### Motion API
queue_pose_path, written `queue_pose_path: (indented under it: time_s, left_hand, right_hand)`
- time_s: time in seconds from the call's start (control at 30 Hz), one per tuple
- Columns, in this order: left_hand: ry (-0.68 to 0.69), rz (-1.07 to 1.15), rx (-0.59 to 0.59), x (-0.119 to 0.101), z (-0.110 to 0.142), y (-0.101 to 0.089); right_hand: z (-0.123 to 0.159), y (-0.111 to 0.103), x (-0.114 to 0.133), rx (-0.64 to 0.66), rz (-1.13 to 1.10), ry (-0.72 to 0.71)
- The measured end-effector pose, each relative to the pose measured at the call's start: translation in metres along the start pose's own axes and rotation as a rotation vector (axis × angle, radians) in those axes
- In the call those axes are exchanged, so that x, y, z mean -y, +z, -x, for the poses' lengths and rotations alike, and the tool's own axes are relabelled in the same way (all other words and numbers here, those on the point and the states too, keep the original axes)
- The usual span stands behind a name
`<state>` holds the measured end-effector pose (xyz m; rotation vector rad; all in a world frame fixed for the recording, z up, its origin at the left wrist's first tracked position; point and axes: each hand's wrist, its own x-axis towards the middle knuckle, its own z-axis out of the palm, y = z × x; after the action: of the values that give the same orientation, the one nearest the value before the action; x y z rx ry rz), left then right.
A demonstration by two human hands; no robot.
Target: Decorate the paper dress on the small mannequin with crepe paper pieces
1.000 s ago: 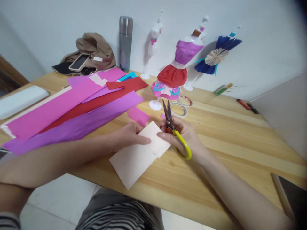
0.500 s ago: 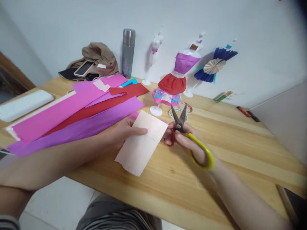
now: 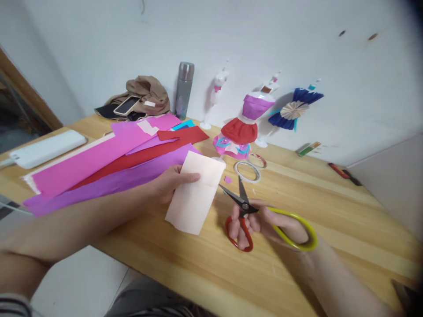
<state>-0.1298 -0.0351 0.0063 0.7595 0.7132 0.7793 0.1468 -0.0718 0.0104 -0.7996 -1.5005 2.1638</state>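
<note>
My left hand (image 3: pixel 172 182) pinches a pale pink sheet of paper (image 3: pixel 193 202) by its left side, thumb on top, above the wooden table. In my right hand (image 3: pixel 261 222) is a pair of scissors (image 3: pixel 244 206) with one yellow and one red handle loop. Their blades are spread and point up and left, with the tips close to the paper's right edge. Beyond the paper stands a small dress form (image 3: pixel 238 132) in a purple top, red skirt and pink hem. A tiny pink flower-shaped piece (image 3: pixel 228 179) lies near the blades.
Long pink, red and purple paper strips (image 3: pixel 109 163) cover the table's left side. A white power bank (image 3: pixel 49 147), a phone (image 3: pixel 127 105) on brown cloth and a flask (image 3: pixel 184 92) stand behind. Tape rolls (image 3: pixel 247 171) and a blue-dressed form (image 3: pixel 294 110) are right of centre.
My right hand has come down and toward me with the scissors, whose open blades now tilt left. The paper stays in my left hand. The view has shifted slightly, showing more wall.
</note>
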Motion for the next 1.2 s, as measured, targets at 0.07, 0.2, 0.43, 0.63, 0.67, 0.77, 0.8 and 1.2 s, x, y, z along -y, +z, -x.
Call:
queue_pose_path:
  time_s: [0.07,0.2,0.43,0.63,0.67,0.77,0.8,1.2]
  left_hand:
    - [-0.001,0.018,0.013,0.001,0.0,0.001]
    - [-0.039,0.027,-0.01,0.002,0.003,0.005]
    - [-0.051,0.021,0.043,0.004,0.008,0.013]
    - [-0.045,-0.067,0.043,0.005,0.007,0.012]
    - [-0.042,-0.086,0.05,0.005,0.007,0.011]
    - [-0.026,-0.125,0.09,0.007,0.005,0.009]
    - [-0.025,-0.131,0.103,0.008,0.005,0.008]
    - [-0.032,-0.142,0.108,0.01,0.005,0.002]
  right_hand:
    - [0.0,0.003,0.001,0.011,-0.003,0.029]
    - [-0.001,0.012,0.002,0.009,0.011,0.084]
    - [-0.007,0.019,-0.003,0.012,-0.098,0.114]
    - [-0.008,0.017,0.001,0.005,-0.126,0.095]
    - [-0.008,0.017,0.003,0.003,-0.124,0.095]
    - [-0.006,0.018,0.006,-0.014,-0.151,0.071]
    - [-0.006,0.017,0.006,-0.009,-0.167,0.055]
    - [-0.006,0.007,-0.005,0.029,-0.244,-0.137]
